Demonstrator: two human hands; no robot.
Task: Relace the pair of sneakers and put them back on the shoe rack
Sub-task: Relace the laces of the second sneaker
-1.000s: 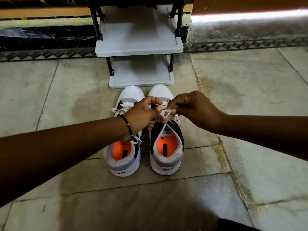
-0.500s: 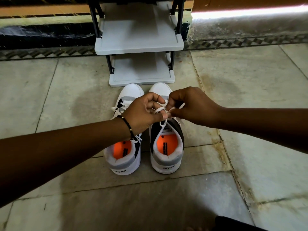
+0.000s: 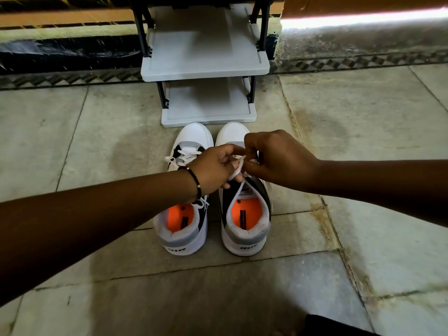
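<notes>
Just before the grey shoe rack (image 3: 204,61), both white sneakers stand side by side on the stone floor (image 3: 363,141), toes nearly touching its bottom shelf. Tying looks in hand on the right sneaker (image 3: 244,214); next, cinch the knot. Left hand (image 3: 213,170) and right hand (image 3: 278,158) meet above its tongue, each pinching the white lace (image 3: 238,163).

One head-worn view looks steeply down, close above the floor (image 3: 363,141), probably crouched.
</notes>
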